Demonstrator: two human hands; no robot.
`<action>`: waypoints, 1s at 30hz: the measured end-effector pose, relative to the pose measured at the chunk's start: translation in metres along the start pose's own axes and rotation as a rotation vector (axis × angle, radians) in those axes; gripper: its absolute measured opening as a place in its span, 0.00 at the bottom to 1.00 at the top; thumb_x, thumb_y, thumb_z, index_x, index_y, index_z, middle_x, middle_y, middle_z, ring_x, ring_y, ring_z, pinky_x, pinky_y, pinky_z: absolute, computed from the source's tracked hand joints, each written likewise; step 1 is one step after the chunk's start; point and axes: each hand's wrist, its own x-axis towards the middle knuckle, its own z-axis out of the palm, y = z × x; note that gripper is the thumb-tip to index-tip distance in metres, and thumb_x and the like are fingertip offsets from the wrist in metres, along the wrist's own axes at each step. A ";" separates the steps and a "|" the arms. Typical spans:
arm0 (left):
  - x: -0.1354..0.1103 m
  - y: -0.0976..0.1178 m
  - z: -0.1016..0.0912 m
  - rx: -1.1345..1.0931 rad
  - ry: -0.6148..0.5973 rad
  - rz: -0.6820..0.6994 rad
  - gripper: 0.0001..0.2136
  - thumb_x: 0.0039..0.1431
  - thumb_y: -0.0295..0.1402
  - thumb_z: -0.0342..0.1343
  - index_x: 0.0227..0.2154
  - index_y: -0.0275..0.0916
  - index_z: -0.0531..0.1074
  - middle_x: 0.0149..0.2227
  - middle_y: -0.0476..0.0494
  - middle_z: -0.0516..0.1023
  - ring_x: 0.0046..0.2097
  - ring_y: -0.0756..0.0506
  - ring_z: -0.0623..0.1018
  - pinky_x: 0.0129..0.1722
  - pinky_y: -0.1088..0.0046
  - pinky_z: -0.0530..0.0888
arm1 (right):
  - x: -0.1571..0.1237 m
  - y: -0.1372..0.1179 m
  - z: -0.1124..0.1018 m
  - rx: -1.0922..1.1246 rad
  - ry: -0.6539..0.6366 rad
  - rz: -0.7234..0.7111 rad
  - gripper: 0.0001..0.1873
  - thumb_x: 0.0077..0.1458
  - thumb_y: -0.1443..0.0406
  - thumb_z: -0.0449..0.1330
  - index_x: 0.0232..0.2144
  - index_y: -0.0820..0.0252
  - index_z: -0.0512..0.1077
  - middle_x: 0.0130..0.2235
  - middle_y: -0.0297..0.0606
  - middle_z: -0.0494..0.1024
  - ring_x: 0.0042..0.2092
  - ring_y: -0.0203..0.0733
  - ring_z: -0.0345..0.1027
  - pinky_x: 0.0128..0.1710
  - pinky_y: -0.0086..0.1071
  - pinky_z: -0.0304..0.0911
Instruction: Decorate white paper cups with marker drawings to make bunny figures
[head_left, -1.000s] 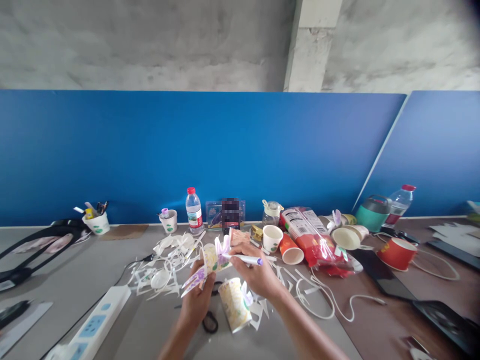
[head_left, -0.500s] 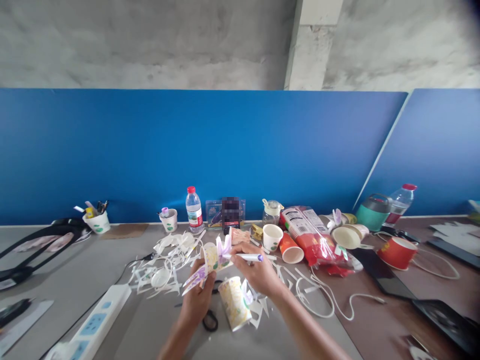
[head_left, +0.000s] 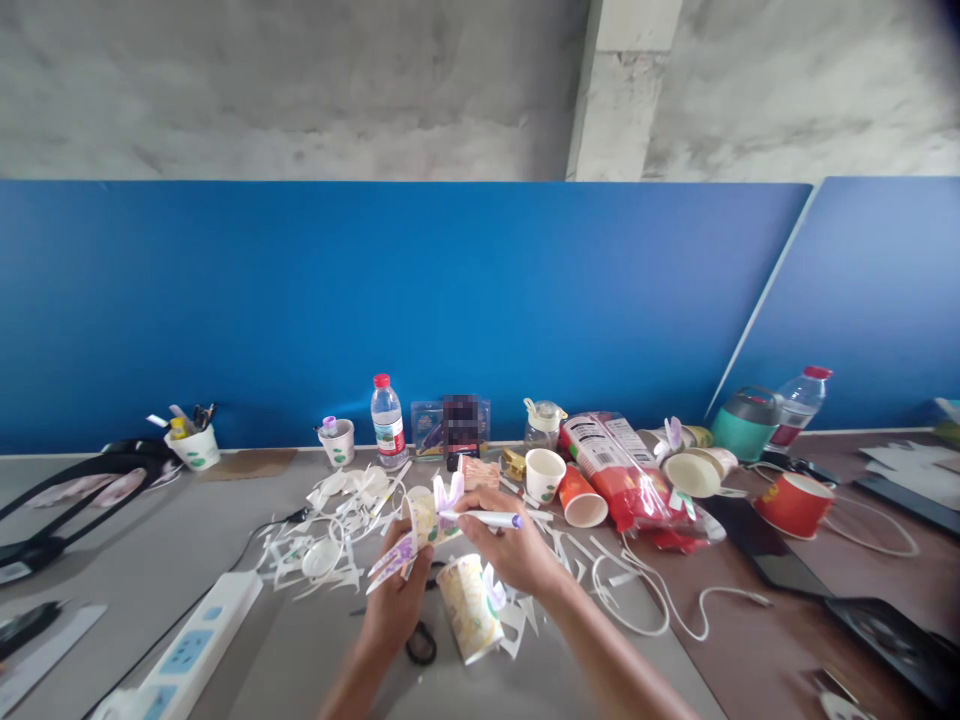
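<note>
My left hand (head_left: 399, 590) is closed around a paper cup (head_left: 421, 518) that lies tilted on its side, with purple-coloured cut strips (head_left: 394, 562) sticking out on its left. My right hand (head_left: 514, 540) grips a white marker (head_left: 491, 519) with a purple end; its other end meets a purple-tinted paper piece (head_left: 448, 494) that stands up from the cup. Below the hands, a second patterned paper cup (head_left: 470, 607) rests on the table with a pale purple paper piece (head_left: 493, 590) at its side. Black-handled scissors (head_left: 421, 643) lie partly hidden behind my left hand and that cup.
White paper scraps (head_left: 322, 555) spread left of the hands. A power strip (head_left: 187, 650) lies front left. A water bottle (head_left: 388, 425), a white cup (head_left: 544, 475), an orange cup (head_left: 583, 498) and a red plastic package (head_left: 630, 470) line the back. A white cable (head_left: 664, 600) curls at right.
My right hand and the marker have shifted slightly left along the standing paper piece. The left hand keeps its hold on the cup, almost unmoved.
</note>
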 end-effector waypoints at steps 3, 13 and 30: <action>0.000 -0.001 0.000 -0.004 -0.006 0.001 0.16 0.67 0.49 0.58 0.45 0.44 0.80 0.44 0.39 0.84 0.50 0.36 0.82 0.55 0.56 0.77 | 0.000 0.001 0.000 -0.006 0.026 -0.022 0.07 0.61 0.65 0.60 0.36 0.58 0.79 0.39 0.40 0.85 0.41 0.45 0.79 0.44 0.37 0.72; 0.000 -0.006 0.000 -0.021 -0.024 -0.004 0.14 0.68 0.47 0.57 0.46 0.44 0.80 0.46 0.40 0.84 0.53 0.37 0.81 0.56 0.58 0.75 | 0.001 0.007 -0.001 -0.030 -0.016 -0.056 0.05 0.62 0.65 0.63 0.37 0.56 0.80 0.38 0.40 0.84 0.40 0.46 0.79 0.42 0.38 0.71; -0.002 -0.002 0.001 -0.027 -0.033 -0.007 0.10 0.65 0.43 0.61 0.43 0.43 0.80 0.41 0.42 0.84 0.47 0.37 0.82 0.51 0.60 0.77 | 0.004 0.008 -0.007 -0.048 0.015 -0.103 0.07 0.61 0.66 0.63 0.40 0.56 0.81 0.42 0.42 0.86 0.46 0.50 0.80 0.49 0.42 0.74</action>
